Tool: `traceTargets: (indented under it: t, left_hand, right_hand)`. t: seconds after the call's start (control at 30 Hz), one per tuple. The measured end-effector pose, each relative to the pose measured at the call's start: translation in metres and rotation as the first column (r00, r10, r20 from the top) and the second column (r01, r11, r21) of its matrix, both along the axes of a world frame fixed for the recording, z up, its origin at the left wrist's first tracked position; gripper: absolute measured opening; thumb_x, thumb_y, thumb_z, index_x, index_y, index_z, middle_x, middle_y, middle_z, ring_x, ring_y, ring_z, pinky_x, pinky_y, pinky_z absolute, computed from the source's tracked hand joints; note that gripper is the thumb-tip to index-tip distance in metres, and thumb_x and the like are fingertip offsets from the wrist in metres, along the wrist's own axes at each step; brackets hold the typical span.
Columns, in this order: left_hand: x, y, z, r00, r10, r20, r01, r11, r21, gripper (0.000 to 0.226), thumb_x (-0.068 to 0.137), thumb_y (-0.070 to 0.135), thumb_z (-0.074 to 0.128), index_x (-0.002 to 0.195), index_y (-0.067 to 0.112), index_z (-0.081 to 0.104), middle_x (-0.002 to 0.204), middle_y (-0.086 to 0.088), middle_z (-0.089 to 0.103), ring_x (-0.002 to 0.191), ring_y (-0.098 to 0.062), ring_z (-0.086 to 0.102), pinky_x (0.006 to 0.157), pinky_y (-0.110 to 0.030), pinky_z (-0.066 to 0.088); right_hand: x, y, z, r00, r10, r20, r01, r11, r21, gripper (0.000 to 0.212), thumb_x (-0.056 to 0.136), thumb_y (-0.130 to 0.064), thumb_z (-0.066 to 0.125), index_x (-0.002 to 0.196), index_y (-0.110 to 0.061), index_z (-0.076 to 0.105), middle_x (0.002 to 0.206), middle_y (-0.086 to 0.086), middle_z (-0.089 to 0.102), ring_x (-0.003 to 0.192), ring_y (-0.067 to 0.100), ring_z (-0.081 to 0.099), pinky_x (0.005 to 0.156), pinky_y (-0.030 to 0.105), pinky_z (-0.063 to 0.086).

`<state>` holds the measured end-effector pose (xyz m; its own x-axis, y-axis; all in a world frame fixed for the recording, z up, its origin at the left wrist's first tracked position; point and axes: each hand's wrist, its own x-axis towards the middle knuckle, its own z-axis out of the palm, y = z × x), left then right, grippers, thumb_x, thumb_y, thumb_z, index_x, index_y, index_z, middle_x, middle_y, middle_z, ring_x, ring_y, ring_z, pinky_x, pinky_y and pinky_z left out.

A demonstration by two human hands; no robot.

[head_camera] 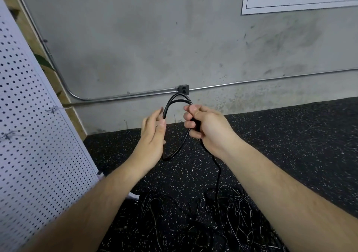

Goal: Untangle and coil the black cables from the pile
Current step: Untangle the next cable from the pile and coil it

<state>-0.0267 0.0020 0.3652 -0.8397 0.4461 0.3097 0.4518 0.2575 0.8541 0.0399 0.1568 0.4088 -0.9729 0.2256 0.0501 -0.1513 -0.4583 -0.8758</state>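
Two bare forearms reach forward above the tangled pile of thin black cables (213, 218) on the speckled black rubber floor (290, 145). Above the pile, the right hand (205, 128) is clenched around a thicker black cable loop (174, 100). The left hand (153, 135) lies against the loop's side with nearly straight fingers, not clasping it. From the right fist the cable's tail drops back into the pile. It will likely snag there and drag other strands up if pulled hard, and the unclasped loop may spring open. Count: two hands, one held cable showing two turns, one pile whose strands cannot be counted.
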Motion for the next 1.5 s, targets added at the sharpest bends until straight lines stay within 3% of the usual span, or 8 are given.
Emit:
traceTargets:
  t: [0.1,0.2,0.43,0.7,0.97,1.13,1.27,1.5]
  left_hand:
    - [-0.010,0.000,-0.003,0.995,0.034,0.092,-0.027,0.997,-0.075,0.076,0.090,0.083,0.019,0.151,0.041,0.039,0.147,0.006,0.054,0.140,-0.023,0.045,0.112,-0.047,0.043]
    - [-0.011,0.002,-0.005,0.976,0.020,0.219,-0.019,1.000,-0.006,0.037,0.106,0.059,0.030,0.130,0.044,0.054,0.101,0.014,0.076,0.120,-0.013,0.061,0.114,-0.044,0.038]
    - [-0.008,0.004,0.002,0.938,0.084,0.335,-0.121,0.988,0.093,0.031,0.110,0.034,0.038,0.107,0.015,0.062,0.094,-0.009,0.068,0.087,-0.022,0.069,0.060,-0.023,0.056]
    - [-0.005,0.006,0.004,0.919,0.119,0.375,-0.193,0.967,0.168,0.031,0.111,0.031,0.036,0.101,0.015,0.061,0.046,0.008,0.047,0.046,-0.009,0.050,0.045,-0.023,0.044]
    - [-0.009,-0.002,0.015,0.906,-0.044,0.420,-0.141,0.906,0.400,0.008,0.106,0.021,0.047,0.107,0.028,0.044,0.083,-0.014,0.057,0.050,-0.023,0.049,0.045,-0.033,0.044]
    - [0.003,-0.001,0.019,0.958,-0.137,0.251,0.078,0.970,0.230,0.044,0.088,0.072,0.055,0.117,0.040,0.049,0.093,0.012,0.063,0.070,-0.001,0.063,0.063,-0.016,0.048]
    - [0.002,0.000,0.014,0.982,-0.079,0.173,0.045,0.980,0.195,0.013,0.106,0.034,0.048,0.117,0.034,0.054,0.104,0.003,0.063,0.093,-0.009,0.059,0.079,-0.017,0.046]
    - [-0.009,-0.013,0.029,0.971,-0.112,0.212,0.036,0.943,0.332,0.019,0.109,0.029,0.040,0.116,0.028,0.057,0.096,-0.002,0.063,0.069,-0.011,0.052,0.061,-0.026,0.045]
  right_hand:
    - [0.001,-0.002,-0.003,0.999,0.027,-0.034,-0.025,0.998,0.049,0.016,0.108,-0.009,0.042,0.104,-0.006,0.057,0.067,-0.003,0.051,0.053,0.006,0.041,0.038,0.016,0.025]
    - [0.003,-0.003,-0.005,0.997,0.024,-0.069,-0.018,0.996,0.090,0.017,0.108,-0.010,0.043,0.110,-0.006,0.059,0.068,-0.004,0.051,0.054,0.005,0.041,0.039,0.015,0.026]
    - [0.009,-0.018,-0.010,0.996,0.075,-0.043,-0.061,0.962,0.266,0.023,0.107,-0.011,0.047,0.122,-0.006,0.064,0.077,0.006,0.067,0.069,0.015,0.064,0.048,0.025,0.045]
    - [0.010,-0.034,-0.024,0.992,0.124,-0.027,-0.092,0.852,0.515,0.016,0.106,-0.012,0.049,0.112,-0.007,0.063,0.079,0.002,0.072,0.068,0.017,0.067,0.052,0.029,0.058]
    - [0.011,-0.039,-0.034,0.993,-0.041,-0.115,0.108,0.731,0.673,0.017,0.107,-0.017,0.048,0.104,-0.013,0.064,0.078,0.003,0.069,0.065,0.019,0.069,0.056,0.040,0.062]
    - [0.012,-0.040,-0.039,0.966,-0.056,-0.252,0.243,0.530,0.813,0.016,0.105,-0.016,0.051,0.111,-0.013,0.066,0.085,-0.002,0.072,0.059,0.010,0.068,0.059,0.028,0.058]
    - [0.011,-0.045,-0.047,0.948,0.065,-0.313,0.271,0.357,0.894,0.015,0.101,-0.014,0.057,0.113,-0.008,0.064,0.089,0.002,0.069,0.067,0.007,0.061,0.063,0.018,0.045]
    - [0.014,-0.046,-0.072,0.996,0.083,-0.026,-0.028,0.594,0.804,0.036,0.090,-0.022,0.076,0.110,-0.021,0.046,0.115,-0.002,0.048,0.094,0.019,0.064,0.081,0.026,0.058]
